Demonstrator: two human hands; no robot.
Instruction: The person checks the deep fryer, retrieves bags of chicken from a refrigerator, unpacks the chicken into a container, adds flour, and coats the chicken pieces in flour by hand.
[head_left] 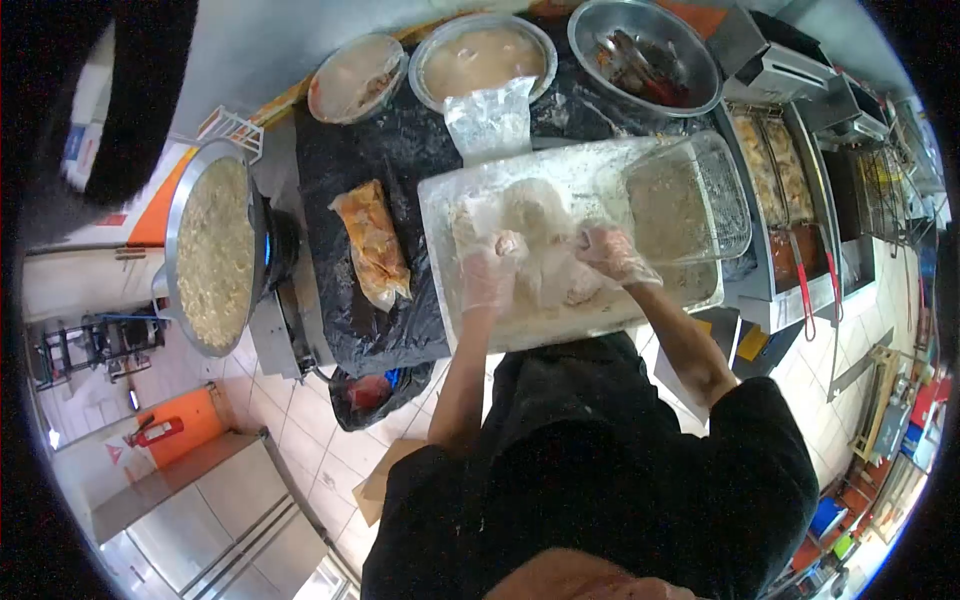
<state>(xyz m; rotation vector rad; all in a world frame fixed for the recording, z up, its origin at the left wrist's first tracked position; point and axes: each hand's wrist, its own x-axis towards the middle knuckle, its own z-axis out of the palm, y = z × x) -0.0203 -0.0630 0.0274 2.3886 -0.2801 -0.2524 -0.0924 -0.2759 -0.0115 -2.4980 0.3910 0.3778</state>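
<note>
A large white tub [435, 300] holds pale flour [535, 210] with coated lumps in it. Over its left part is my left hand [490, 275], in a clear flour-dusted glove, its fingers closed round a small pale piece [508, 243]. My right hand [613, 252], gloved the same way, is over the middle of the tub with its fingers curled in; what they hold, if anything, is hidden. Just below my right hand a coated lump [583, 290] lies in the flour. A wire basket [722, 190] rests across the tub's right side.
Left of the tub lies a plastic-wrapped orange package [375, 245]. Three metal bowls [412, 80] stand along the back. At the far left, a big pan [215, 255] sits over a blue flame. A fryer [765, 165] with red-handled baskets stands at the right.
</note>
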